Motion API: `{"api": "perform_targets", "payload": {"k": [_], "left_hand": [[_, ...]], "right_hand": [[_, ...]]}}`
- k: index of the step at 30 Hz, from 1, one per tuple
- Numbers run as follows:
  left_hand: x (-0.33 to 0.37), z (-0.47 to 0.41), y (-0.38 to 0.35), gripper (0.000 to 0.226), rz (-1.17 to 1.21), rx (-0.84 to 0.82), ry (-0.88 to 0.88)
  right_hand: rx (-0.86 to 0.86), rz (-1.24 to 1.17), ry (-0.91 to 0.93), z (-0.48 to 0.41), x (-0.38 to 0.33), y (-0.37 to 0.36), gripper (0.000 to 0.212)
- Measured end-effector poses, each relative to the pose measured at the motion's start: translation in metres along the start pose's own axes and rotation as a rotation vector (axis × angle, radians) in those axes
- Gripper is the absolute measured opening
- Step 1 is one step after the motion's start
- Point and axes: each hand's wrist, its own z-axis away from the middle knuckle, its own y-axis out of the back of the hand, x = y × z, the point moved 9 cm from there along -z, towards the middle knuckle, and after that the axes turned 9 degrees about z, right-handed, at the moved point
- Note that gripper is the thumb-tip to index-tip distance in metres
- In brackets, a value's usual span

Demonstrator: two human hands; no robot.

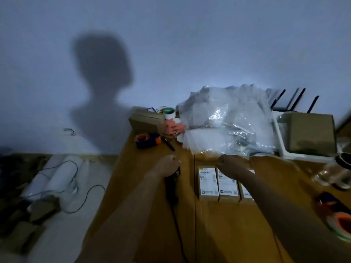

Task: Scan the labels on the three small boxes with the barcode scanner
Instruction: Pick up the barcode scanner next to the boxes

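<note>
Three small boxes with white labels lie side by side on the brown table (152, 186): the left box (208, 182), the middle box (228, 184) and the right box (246, 191), which my right forearm partly hides. My left hand (167, 166) is closed on the black barcode scanner (171, 186), just left of the boxes; its cable runs toward me. My right hand (230, 164) hovers over the far ends of the middle and right boxes, fingers curled, and I cannot see whether it touches them.
A heap of clear plastic bags (228, 120) lies behind the boxes. Tape dispenser (147, 140), black marker (169, 144), cardboard box (146, 118) and tape roll (169, 112) sit at the back left. A white tray (281, 141) with a box, a glass jar (334, 173) and tape (341, 223) stand right.
</note>
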Motion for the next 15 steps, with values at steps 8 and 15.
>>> {"api": "perform_targets", "payload": {"k": [8, 15], "left_hand": [[-0.051, 0.022, -0.057, 0.059, -0.049, -0.106, 0.095], [-0.064, 0.025, -0.072, 0.064, -0.042, -0.125, 0.121]], "right_hand": [[-0.04, -0.078, -0.027, 0.026, 0.004, -0.056, 0.045], [-0.072, -0.114, -0.006, 0.03, -0.003, -0.077, 0.046]]}}
